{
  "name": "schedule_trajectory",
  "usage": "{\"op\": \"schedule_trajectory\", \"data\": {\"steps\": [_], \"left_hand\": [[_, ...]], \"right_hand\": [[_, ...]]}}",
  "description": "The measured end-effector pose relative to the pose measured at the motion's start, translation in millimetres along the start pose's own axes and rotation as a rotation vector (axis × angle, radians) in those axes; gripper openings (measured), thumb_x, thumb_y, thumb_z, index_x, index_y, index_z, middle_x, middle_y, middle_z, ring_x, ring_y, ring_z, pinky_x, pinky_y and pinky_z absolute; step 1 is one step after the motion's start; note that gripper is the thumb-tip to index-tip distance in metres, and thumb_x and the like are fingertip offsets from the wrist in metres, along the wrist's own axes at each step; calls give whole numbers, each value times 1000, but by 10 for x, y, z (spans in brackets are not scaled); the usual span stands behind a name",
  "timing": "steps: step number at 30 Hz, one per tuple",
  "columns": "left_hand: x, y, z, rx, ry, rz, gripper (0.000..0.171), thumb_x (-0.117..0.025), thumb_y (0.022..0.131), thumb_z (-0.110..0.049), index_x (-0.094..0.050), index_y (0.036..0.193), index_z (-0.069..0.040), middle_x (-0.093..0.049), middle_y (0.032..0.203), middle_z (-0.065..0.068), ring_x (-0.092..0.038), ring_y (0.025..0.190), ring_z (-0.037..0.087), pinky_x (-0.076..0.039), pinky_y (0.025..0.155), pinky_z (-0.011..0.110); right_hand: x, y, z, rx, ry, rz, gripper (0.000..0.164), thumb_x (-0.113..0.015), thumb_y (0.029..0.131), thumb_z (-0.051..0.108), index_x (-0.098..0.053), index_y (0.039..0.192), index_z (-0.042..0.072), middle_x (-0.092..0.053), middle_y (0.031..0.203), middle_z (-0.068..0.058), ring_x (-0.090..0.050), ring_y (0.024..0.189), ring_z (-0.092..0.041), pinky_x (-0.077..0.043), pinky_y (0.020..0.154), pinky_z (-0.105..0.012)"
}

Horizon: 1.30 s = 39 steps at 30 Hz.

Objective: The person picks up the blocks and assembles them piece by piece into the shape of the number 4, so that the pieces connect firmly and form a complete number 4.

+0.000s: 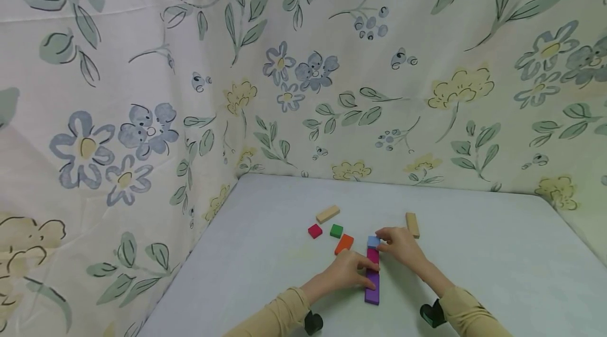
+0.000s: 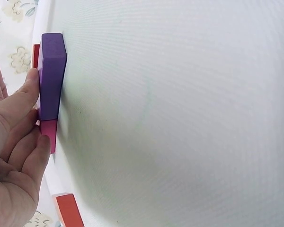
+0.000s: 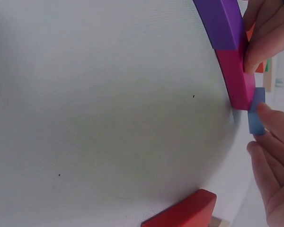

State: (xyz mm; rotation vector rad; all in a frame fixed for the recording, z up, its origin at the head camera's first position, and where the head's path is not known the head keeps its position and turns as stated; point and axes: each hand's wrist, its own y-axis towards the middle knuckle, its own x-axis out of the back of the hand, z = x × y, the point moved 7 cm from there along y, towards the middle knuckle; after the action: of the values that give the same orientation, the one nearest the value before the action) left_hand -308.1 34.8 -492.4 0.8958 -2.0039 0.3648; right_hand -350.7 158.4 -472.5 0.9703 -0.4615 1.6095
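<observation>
A purple block, a magenta block and a light blue block lie end to end in a row on the white table. My left hand reaches over the row from the left, thumb on the purple block and fingers at the magenta block. At the far end, my right hand pinches the light blue block between thumb and fingers. The blue block sits against the end of the magenta block. The fingers partly cover the middle of the row.
Left of the row lie an orange block, a green cube, a red cube and a plain wooden block. Another wooden block lies behind my right hand. A red block shows low in the right wrist view.
</observation>
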Motion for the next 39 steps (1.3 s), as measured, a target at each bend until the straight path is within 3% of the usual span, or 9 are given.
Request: {"op": "schedule_trajectory", "data": {"steps": [16, 39], "left_hand": [[4, 2, -11, -3, 5, 1, 36, -79, 75, -28, -73, 109, -16, -73, 102, -10, -51, 77, -4, -36, 66, 8], [4, 4, -6, -6, -13, 0, 35, -79, 76, -27, -73, 109, -16, -73, 103, -9, -53, 81, -6, -39, 70, 7]], "right_hand": [[-50, -3, -4, 20, 6, 18, 27, -75, 75, 1, -69, 100, -7, -72, 95, -19, -69, 83, -29, -56, 71, -39], [-94, 11, -60, -38, 18, 71, 28, -75, 76, 3, -69, 101, -7, -72, 97, -18, -69, 87, -30, -56, 75, -39]]}}
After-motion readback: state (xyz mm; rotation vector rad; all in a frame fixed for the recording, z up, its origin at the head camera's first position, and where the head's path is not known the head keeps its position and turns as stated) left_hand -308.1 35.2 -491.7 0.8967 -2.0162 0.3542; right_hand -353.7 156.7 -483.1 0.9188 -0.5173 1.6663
